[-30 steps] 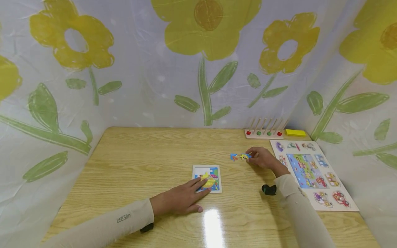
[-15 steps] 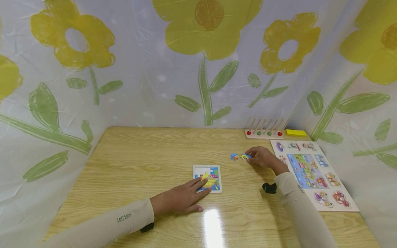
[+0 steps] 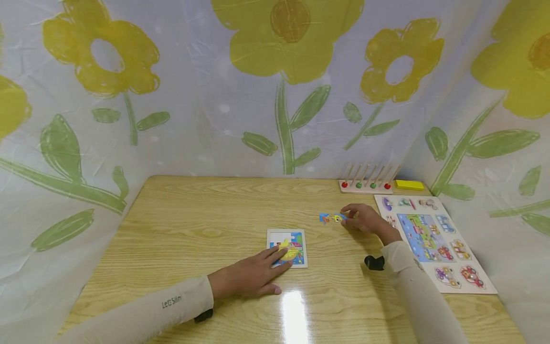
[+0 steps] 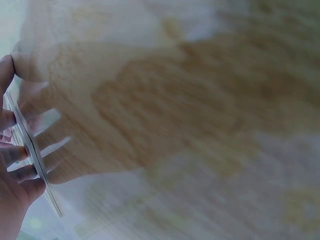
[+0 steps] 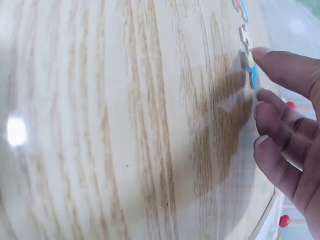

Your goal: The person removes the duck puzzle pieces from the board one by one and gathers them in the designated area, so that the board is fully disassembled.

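My left hand (image 3: 253, 277) lies with fingers spread and straight on a small square jigsaw puzzle (image 3: 306, 253) in a white frame. The puzzle shows a yellow shape on a colourful ground, and its upper left part is bare white. In the left wrist view the fingers (image 4: 32, 189) reach over the board's thin edge (image 4: 36, 157). Farther right, the right hand (image 3: 365, 218) pinches a blue and yellow puzzle piece (image 3: 338, 218) by its right end, thumb and forefinger at its edges. A blue and orange puzzle piece (image 3: 324, 218) lies just left of it.
A large peg puzzle board (image 3: 468, 248) with vehicle pictures lies at the right, partly under the right forearm. Behind it stand a rack of wooden pegs (image 3: 365, 186) with red and green beads and a yellow block (image 3: 409, 185). A flower-patterned curtain (image 3: 193, 95) encloses the table.
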A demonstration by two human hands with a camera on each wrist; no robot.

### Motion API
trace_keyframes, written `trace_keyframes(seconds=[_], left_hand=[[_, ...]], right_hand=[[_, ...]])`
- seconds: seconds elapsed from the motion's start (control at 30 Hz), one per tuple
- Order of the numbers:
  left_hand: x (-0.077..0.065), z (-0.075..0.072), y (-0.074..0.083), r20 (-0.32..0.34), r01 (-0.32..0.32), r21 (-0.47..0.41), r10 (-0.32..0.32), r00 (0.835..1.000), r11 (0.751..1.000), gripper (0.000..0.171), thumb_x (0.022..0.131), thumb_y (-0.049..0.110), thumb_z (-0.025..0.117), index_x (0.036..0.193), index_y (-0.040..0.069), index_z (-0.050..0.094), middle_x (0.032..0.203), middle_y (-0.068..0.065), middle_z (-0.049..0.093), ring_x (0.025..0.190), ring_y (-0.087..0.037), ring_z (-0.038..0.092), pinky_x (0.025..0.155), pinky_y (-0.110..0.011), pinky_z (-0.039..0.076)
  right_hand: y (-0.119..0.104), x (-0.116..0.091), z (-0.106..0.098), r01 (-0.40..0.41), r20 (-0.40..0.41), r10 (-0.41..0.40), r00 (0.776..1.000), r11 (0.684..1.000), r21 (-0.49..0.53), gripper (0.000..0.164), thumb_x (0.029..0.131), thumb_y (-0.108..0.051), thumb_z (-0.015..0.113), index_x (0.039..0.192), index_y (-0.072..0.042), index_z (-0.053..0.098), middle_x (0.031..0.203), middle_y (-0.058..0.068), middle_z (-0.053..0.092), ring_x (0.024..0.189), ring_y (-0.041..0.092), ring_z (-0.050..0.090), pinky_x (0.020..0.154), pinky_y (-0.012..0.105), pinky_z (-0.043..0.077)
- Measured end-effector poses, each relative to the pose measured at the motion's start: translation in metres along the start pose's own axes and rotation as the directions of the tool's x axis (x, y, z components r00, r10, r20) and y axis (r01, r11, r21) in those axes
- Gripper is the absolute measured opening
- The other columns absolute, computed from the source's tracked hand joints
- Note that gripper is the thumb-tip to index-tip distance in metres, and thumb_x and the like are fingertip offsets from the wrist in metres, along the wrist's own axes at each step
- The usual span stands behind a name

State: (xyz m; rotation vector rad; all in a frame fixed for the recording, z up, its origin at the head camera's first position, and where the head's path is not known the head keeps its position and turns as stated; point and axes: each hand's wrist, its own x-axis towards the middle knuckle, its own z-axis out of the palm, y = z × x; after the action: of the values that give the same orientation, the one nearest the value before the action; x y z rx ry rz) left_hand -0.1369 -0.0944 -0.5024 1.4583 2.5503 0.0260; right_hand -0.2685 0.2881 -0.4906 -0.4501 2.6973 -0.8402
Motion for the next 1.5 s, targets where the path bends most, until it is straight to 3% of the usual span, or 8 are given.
trace_keyframes(seconds=[0.23, 0.53, 1.0, 1.23, 1.5], left_hand=[[0.000, 0.001, 0.000, 0.002, 0.005, 0.006, -0.005, 1.000, 1.000, 0.068, 0.106, 0.054, 0.036, 0.161, 0.016, 0.025, 0.166, -0.018, 0.021, 0.153, -0.039, 0.021, 0.120, -0.044, 0.032], [-0.001, 0.000, 0.001, 0.001, 0.012, 0.028, -0.012, 1.000, 1.000, 0.067, 0.106, 0.054, 0.036, 0.161, 0.016, 0.025, 0.166, -0.018, 0.022, 0.153, -0.039, 0.022, 0.120, -0.044, 0.032], [0.000, -0.001, 0.001, -0.019, 0.002, 0.031, -0.002, 1.000, 1.000, 0.068, 0.105, 0.055, 0.037, 0.160, 0.016, 0.027, 0.165, -0.019, 0.023, 0.151, -0.040, 0.026, 0.119, -0.045, 0.034], [0.001, -0.001, 0.001, -0.007, 0.016, 0.028, -0.016, 1.000, 0.999, 0.069, 0.105, 0.056, 0.036, 0.161, 0.018, 0.026, 0.165, -0.017, 0.023, 0.152, -0.038, 0.025, 0.119, -0.044, 0.033], [0.000, -0.002, 0.000, -0.058, 0.010, 0.060, -0.007, 0.998, 0.998, 0.070, 0.104, 0.059, 0.038, 0.159, 0.016, 0.031, 0.163, -0.020, 0.027, 0.149, -0.039, 0.032, 0.118, -0.045, 0.036]], right_hand=[[-0.005, -0.006, 0.002, 0.029, -0.037, -0.030, 0.999, 0.999, -0.029, 0.035, 0.098, -0.016, 0.066, 0.130, -0.002, 0.063, 0.106, 0.018, 0.068, 0.070, 0.017, 0.054, 0.071, 0.033, 0.048], [-0.032, -0.013, 0.008, 0.125, -0.034, -0.125, 0.992, 0.992, 0.010, 0.035, 0.099, -0.016, 0.065, 0.130, 0.000, 0.064, 0.102, 0.014, 0.068, 0.059, 0.015, 0.049, 0.061, 0.032, 0.047], [-0.066, -0.011, 0.028, 0.179, 0.038, -0.181, 0.983, 0.983, 0.042, 0.034, 0.098, -0.018, 0.067, 0.128, -0.002, 0.065, 0.104, 0.010, 0.066, 0.064, 0.013, 0.048, 0.063, 0.027, 0.046], [-0.073, -0.009, 0.036, 0.199, 0.065, -0.201, 0.977, 0.979, 0.037, 0.034, 0.098, -0.019, 0.067, 0.127, -0.002, 0.065, 0.104, 0.009, 0.067, 0.071, 0.016, 0.051, 0.067, 0.028, 0.047], [-0.076, -0.007, 0.042, 0.218, 0.070, -0.217, 0.974, 0.976, -0.002, 0.034, 0.096, -0.021, 0.069, 0.125, -0.003, 0.067, 0.101, 0.007, 0.067, 0.071, 0.012, 0.052, 0.068, 0.027, 0.048]])
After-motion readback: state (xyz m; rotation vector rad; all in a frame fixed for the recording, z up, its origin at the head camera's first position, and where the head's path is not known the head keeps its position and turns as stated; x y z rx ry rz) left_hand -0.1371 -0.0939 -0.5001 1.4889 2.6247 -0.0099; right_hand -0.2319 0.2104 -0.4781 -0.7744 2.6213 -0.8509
